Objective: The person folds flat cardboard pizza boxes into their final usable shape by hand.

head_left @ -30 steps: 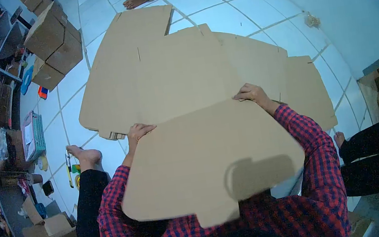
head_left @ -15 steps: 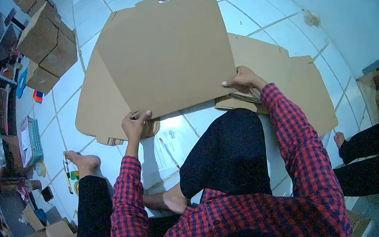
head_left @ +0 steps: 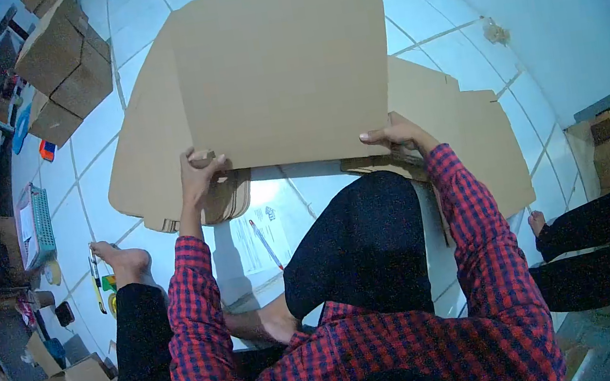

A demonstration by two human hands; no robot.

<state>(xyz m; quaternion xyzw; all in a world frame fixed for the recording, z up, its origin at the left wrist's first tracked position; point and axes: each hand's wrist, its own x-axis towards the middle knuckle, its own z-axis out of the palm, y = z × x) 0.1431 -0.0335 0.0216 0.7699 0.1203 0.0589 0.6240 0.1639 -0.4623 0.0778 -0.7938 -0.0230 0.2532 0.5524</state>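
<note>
A flat brown cardboard sheet (head_left: 284, 72) with rounded far corners and a small tab is held up in front of me. At its near left corner my left hand (head_left: 200, 175) grips the edge, thumb on top. My right hand (head_left: 400, 135) pinches the near right corner the same way. Under the sheet on the left lies a stack of cut cardboard pieces (head_left: 142, 166). More flat cardboard (head_left: 470, 144) spreads on the floor to the right, partly beneath my right arm. A printed paper (head_left: 251, 249) and a pen (head_left: 266, 244) rest on the tiles between my legs.
Cardboard boxes (head_left: 70, 71) stand at the far left, with a teal basket (head_left: 37, 228) and a tape roll (head_left: 54, 272) nearer. A cutter knife (head_left: 97, 278) lies by my left foot. Another person's legs (head_left: 601, 246) are at the right; part of someone shows at the top.
Both hands have kept hold of the cardboard sheet. It has turned so its near edge runs almost level, and its left end has moved up and left.
</note>
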